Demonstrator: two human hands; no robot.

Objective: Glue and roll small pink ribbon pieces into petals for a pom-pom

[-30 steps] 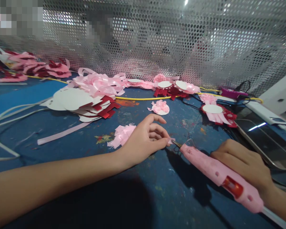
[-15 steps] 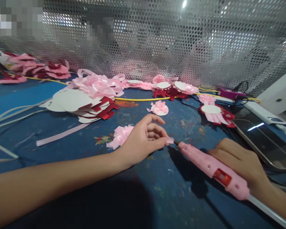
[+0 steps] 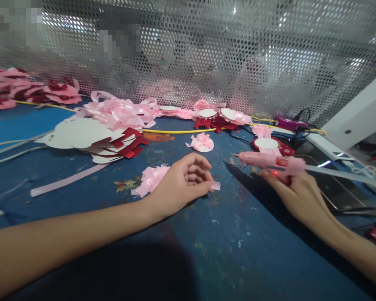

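Your left hand [image 3: 183,184] pinches the light, limp ribbon piece [image 3: 215,185] by its edge; your right hand [image 3: 296,190] grips the rigid glue gun [image 3: 271,160]

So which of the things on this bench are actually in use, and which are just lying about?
In use:
- left hand pinching a small pink ribbon piece
- right hand holding the pink glue gun

Lying about:
- pink ribbon tuft
- white card discs
- red strips
- loose ribbon strip
- yellow cord

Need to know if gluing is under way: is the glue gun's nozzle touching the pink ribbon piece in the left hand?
Apart. The head view shows bare blue table between the glue gun nozzle and the ribbon piece pinched by the left hand.
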